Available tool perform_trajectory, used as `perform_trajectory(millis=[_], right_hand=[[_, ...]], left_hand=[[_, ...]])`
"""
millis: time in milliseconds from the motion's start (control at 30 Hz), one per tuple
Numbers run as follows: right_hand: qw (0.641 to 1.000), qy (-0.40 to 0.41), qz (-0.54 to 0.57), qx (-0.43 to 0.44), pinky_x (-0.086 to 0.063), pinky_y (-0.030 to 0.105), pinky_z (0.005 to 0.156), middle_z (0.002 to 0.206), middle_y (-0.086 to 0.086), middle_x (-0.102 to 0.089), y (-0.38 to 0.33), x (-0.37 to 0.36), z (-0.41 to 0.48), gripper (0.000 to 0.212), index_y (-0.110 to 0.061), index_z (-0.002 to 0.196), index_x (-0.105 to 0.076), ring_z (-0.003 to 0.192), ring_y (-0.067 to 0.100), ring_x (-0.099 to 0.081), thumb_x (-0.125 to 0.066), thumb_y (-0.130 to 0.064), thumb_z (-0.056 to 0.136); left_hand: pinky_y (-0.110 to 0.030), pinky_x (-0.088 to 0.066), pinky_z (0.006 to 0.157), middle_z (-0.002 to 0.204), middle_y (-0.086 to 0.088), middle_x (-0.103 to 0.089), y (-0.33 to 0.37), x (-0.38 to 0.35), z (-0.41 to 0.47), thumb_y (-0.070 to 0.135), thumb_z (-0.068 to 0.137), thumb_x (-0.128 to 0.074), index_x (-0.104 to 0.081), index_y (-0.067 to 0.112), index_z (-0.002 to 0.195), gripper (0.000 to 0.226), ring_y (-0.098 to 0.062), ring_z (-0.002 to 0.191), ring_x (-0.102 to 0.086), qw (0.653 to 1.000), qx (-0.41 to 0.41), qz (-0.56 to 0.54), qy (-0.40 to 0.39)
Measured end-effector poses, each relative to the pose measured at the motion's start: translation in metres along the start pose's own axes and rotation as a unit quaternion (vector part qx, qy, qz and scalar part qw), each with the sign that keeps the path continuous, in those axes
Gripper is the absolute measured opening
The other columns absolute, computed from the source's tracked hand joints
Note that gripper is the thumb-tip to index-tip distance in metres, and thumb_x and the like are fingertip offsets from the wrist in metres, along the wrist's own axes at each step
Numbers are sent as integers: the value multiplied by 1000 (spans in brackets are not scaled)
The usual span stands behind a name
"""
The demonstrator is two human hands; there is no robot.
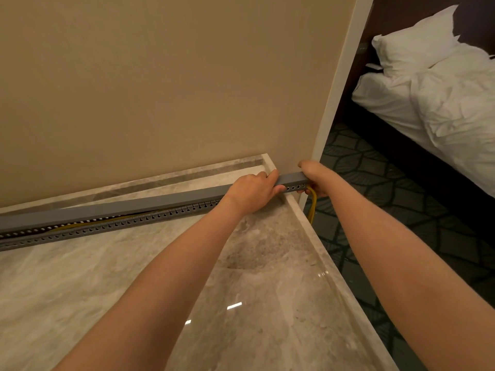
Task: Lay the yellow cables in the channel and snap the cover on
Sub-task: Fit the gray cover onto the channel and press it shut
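A long grey slotted channel (112,224) lies on the marble counter (134,277), running from the left edge to the counter's far right corner. Its grey cover (128,206) sits on top, closed at the right end and lifted slightly toward the left, where the yellow cables (80,225) show in the gap. The cables also hang out of the channel's right end (312,207) over the counter edge. My left hand (254,192) grips the channel and cover near the right end. My right hand (314,175) wraps around the very end of the channel.
A beige wall (160,89) stands right behind the channel, ending in a white corner post (340,84). Beyond the counter's right edge is patterned dark carpet (401,210) and a bed with white linen (442,97).
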State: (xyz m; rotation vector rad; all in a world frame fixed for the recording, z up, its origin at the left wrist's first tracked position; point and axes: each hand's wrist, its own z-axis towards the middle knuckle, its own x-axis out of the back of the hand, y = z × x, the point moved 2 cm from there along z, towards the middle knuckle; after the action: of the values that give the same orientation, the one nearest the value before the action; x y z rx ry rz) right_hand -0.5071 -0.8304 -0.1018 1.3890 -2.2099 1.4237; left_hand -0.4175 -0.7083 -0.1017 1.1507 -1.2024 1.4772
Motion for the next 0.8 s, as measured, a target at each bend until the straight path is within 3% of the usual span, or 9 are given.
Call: perform_trajectory(millis=[267,367,433,500,633,700,800], right_hand=[[996,78,-11,40,-40,26,53,64,11,-59,1,-8,3,46,-10,69,-46,57,19,-54,-21,-38,96],[994,67,-58,60,-42,27,54,65,12,-58,-2,-4,-5,44,-7,69,-47,55,19,-52,-21,-28,98],[994,70,-53,72,-40,27,53,77,16,-61,-11,0,-10,41,-6,68,-48,54,16,-49,-25,-18,100],[990,36,-98,93,-37,25,51,82,18,-59,-22,-4,-16,40,-6,67,-48,54,14,-47,-27,-16,100],[956,-1,-266,124,-44,26,51,60,12,-58,-27,-18,-17,39,-5,66,-54,50,21,-56,-31,-20,93],[938,24,-314,143,-41,26,52,57,9,-58,-25,-18,-18,36,-8,61,-54,50,20,-55,-35,-21,89],[925,51,-340,161,-38,25,52,54,6,-58,-23,-17,-17,36,-10,59,-53,50,18,-54,-37,-22,88]], left_hand=[[-34,-39,64,115,-15,-60,0,1,-4,41,102,-21,-38,7,130,47,-35,95,-64,1000,-2,9,3],[-35,-39,64,116,-16,-60,0,1,-4,40,102,-21,-38,6,130,47,-36,96,-63,1000,1,6,-3],[-34,-36,63,116,-16,-59,1,-1,-3,40,103,-21,-38,6,130,46,-36,96,-63,1000,1,2,-3],[-35,-36,63,116,-16,-59,0,-1,-2,40,103,-21,-38,6,129,46,-36,96,-63,1000,-1,5,3],[-35,-37,65,115,-16,-60,0,-3,-5,39,102,-25,-41,7,128,44,-36,97,-63,999,13,-32,15],[-33,-34,65,108,-16,-64,0,1,-6,37,101,-29,-49,7,116,39,-36,91,-61,992,47,-119,21],[-31,-31,67,95,-19,-57,-9,8,6,26,101,-24,-51,4,86,38,-29,79,-46,960,133,-235,-80]])
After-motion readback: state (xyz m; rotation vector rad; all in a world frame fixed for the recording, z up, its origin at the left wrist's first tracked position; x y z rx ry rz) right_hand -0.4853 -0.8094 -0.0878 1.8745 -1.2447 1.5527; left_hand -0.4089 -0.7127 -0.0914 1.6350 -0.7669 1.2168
